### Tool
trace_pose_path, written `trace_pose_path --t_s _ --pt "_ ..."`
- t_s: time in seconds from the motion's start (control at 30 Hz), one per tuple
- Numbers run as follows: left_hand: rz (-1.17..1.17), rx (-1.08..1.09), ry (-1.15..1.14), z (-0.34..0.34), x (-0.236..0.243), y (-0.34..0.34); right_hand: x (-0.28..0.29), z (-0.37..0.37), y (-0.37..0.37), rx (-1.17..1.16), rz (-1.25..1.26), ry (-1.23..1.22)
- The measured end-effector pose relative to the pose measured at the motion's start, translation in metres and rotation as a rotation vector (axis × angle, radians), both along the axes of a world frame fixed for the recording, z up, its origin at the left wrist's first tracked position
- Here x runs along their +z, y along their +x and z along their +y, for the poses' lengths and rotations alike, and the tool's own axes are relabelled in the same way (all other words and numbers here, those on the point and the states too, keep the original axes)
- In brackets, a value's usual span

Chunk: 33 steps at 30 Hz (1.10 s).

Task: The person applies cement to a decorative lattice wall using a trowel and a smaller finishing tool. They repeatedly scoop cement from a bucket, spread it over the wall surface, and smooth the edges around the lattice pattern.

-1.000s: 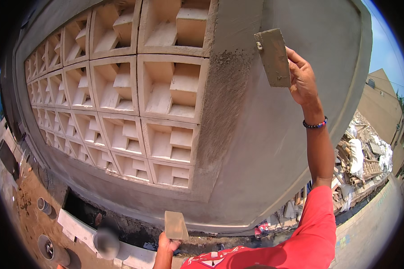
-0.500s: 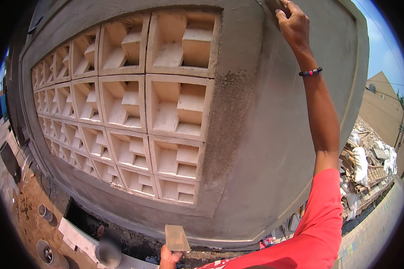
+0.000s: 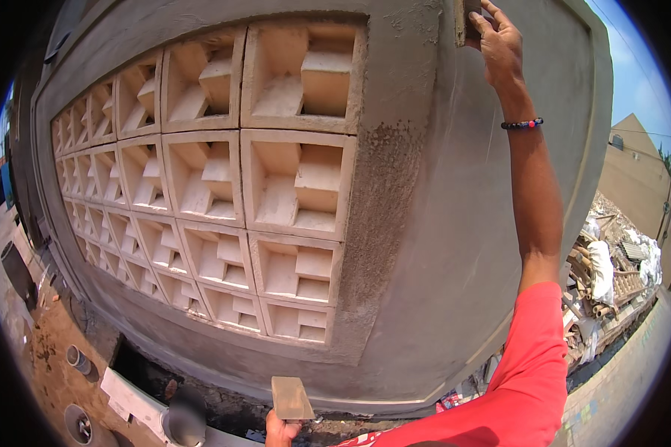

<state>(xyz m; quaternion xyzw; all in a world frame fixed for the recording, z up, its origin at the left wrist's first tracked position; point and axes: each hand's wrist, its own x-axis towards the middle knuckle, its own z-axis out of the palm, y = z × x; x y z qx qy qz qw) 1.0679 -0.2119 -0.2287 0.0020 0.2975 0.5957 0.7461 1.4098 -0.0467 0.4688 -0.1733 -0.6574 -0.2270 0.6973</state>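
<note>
High on the grey plastered wall, my right hand is closed around a plastering float. The float stands nearly upright against the wall, partly cut off by the top of the view. Low in the middle, my left hand grips a flat, rectangular tan board; its handle is hidden. Left of the float, a panel of cream-coloured ventilation blocks is set into the wall. A rougher, darker strip of plaster runs down beside the blocks.
A trench runs along the wall's foot, with a pale concrete slab beside it. Buckets stand on brown ground at the lower left. Rubble and white sacks are heaped at the right.
My right hand has moved slightly right and down with the float, which has turned from slanted to nearly upright. My left hand and its board have barely shifted.
</note>
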Motion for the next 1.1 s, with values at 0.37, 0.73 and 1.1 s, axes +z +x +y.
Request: trace_pose_path --t_s 0.37,0.73,1.1 --pt "-0.086 0.070 -0.121 0.004 0.021 0.019 -0.033 0.011 -0.017 0.221 0.134 -0.301" --pt "-0.083 -0.077 -0.023 0.012 -0.025 0.020 -0.209 -0.034 -0.007 0.344 0.178 -0.533" --pt "0.015 -0.061 -0.048 -0.001 0.021 0.007 -0.099 -0.019 0.012 -0.426 0.075 0.059"
